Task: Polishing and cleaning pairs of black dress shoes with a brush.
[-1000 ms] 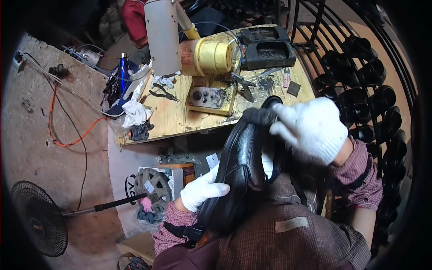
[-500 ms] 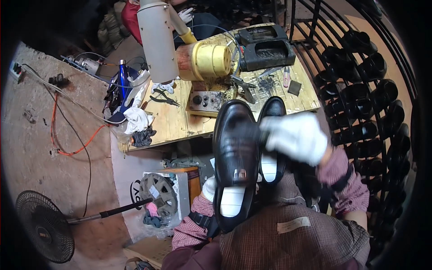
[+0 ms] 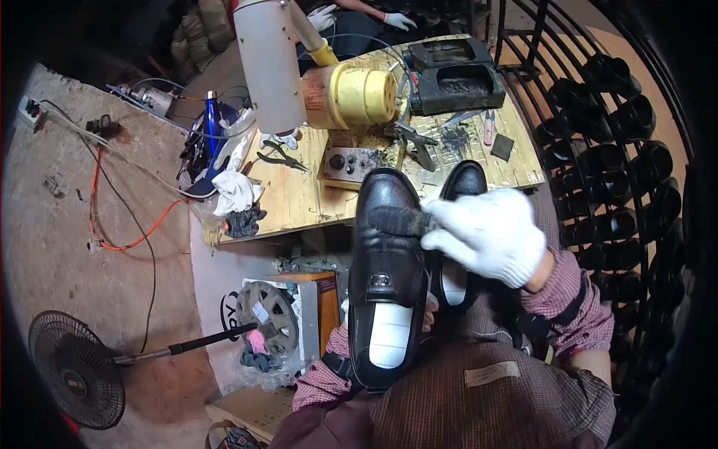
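Note:
A black leather loafer with a metal buckle ornament and a white insole is held toe-up before me. My left hand grips it from beneath; only some fingertips show at the shoe's right side, the rest hidden behind it. My right hand, in a white knit glove, is closed on a small dark brush, whose black head touches the loafer's upper just behind the toe. A second black loafer stands to the right, partly covered by my right hand.
The wooden worktable carries a yellow-and-grey machine, a control box, pliers, black trays and a cutter. A shoe rack stands right, a fan left. Beyond the table is another person's gloved hand.
My right hand has moved slightly, and the brush, blurred before, now shows clearly on the loafer's upper. The view has shifted a little. Another person's gloved hand has appeared beyond the table.

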Demonstrator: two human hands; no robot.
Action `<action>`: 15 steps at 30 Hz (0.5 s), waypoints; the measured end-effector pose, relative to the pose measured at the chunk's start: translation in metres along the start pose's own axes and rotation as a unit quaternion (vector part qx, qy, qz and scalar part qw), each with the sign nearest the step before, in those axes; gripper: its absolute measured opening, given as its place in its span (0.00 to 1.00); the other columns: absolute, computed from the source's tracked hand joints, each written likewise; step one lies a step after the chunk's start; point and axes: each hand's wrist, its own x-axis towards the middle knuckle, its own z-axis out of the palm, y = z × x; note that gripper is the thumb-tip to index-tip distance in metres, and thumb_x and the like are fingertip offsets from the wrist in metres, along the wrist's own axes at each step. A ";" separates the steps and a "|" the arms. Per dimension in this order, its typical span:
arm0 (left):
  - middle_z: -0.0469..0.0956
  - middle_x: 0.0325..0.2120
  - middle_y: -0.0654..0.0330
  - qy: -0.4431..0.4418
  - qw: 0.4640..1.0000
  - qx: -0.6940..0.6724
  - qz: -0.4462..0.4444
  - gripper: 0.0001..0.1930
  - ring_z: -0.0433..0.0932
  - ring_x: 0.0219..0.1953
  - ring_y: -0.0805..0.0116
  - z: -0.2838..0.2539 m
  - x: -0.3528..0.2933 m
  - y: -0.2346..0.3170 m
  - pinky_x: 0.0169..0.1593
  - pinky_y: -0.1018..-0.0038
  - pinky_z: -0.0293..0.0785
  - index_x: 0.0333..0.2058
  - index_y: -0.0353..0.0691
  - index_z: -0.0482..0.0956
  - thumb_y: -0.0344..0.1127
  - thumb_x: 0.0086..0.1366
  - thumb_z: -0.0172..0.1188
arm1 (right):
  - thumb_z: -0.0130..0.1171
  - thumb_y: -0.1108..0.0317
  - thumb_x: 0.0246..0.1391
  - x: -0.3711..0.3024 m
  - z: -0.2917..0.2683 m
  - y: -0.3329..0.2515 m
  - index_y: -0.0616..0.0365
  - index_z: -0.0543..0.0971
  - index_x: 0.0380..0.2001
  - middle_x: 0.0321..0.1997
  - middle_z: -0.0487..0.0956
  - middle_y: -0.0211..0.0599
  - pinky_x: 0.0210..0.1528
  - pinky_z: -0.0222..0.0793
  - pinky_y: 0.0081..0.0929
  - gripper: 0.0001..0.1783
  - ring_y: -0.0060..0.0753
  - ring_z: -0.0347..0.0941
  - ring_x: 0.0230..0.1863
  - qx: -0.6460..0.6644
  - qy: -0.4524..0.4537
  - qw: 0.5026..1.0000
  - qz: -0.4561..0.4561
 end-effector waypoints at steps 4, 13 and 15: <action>0.80 0.39 0.48 -0.014 0.994 0.042 0.099 0.15 0.81 0.43 0.58 -0.019 -0.017 -0.013 0.52 0.66 0.78 0.47 0.28 0.79 0.36 0.72 0.57 | 0.57 0.48 0.62 0.004 0.037 0.078 0.50 0.84 0.39 0.37 0.85 0.44 0.39 0.76 0.43 0.18 0.50 0.82 0.40 -0.108 0.117 0.952 0.260; 0.74 0.45 0.53 -0.262 0.905 -0.267 0.204 0.30 0.74 0.55 0.54 -0.065 -0.006 0.034 0.58 0.56 0.75 0.59 0.29 0.66 0.48 0.70 0.61 | 0.60 0.63 0.62 -0.045 0.113 0.130 0.52 0.74 0.65 0.59 0.79 0.50 0.60 0.72 0.40 0.27 0.54 0.77 0.57 -0.058 0.201 0.961 0.181; 0.74 0.42 0.55 -0.160 0.922 -0.235 0.263 0.28 0.76 0.49 0.59 -0.074 0.000 0.041 0.55 0.60 0.77 0.57 0.28 0.67 0.46 0.70 0.61 | 0.64 0.71 0.57 -0.060 0.085 0.081 0.63 0.76 0.62 0.61 0.79 0.51 0.66 0.69 0.38 0.28 0.50 0.75 0.63 -0.004 0.234 0.961 0.146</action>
